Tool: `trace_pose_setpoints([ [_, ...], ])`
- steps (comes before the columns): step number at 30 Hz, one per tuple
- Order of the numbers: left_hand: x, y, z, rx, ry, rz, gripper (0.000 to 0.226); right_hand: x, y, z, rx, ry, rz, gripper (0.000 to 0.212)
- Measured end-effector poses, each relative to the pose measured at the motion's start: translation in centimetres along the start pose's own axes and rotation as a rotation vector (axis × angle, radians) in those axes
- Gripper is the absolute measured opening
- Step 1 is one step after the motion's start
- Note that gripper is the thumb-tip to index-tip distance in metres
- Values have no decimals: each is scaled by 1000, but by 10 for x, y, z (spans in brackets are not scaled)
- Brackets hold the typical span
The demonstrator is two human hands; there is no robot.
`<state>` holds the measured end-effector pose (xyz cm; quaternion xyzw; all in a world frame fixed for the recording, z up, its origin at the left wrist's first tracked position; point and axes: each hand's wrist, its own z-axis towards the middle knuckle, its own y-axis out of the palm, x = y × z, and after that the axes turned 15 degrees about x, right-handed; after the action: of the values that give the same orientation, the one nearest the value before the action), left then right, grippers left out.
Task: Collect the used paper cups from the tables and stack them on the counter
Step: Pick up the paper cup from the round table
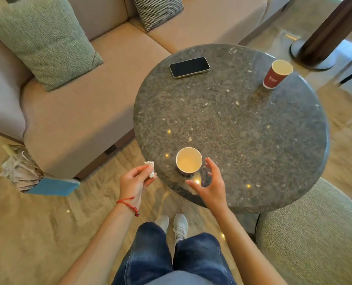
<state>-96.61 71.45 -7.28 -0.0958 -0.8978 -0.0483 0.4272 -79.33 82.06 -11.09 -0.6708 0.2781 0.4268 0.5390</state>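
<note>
I stood at the near edge of a round stone table [243,124] with my right hand [210,187] spread open, fingers apart and curved, just beside a paper cup [188,162] but not touching it. That cup stood upright near the table's near edge, its pale inside showing and no drink that I could make out in it. My left hand [133,183] hovered off the table's edge, over the floor, with thumb and fingers pinched together on a small crumpled tissue [151,169]; a red cord bracelet [128,205] sat on that wrist. A second paper cup [276,74], red outside, stood upright at the far right edge of the table, well apart from the first. A dark phone [189,67] lay flat, screen up, on the far side near the sofa [92,108], where a green cushion [41,38] leaned.
</note>
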Motion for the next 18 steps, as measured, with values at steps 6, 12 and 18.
trace_pose_setpoints([
  [6,8,0,24,-4,-23,91,11,5,33,0,76,76,86,98],
  [12,18,-4,43,-32,-28,125,7,3,54,-4,179,128,141,90],
  [18,22,-5,55,-85,-31,179,6,-2,65,-6,294,124,155,79],
])
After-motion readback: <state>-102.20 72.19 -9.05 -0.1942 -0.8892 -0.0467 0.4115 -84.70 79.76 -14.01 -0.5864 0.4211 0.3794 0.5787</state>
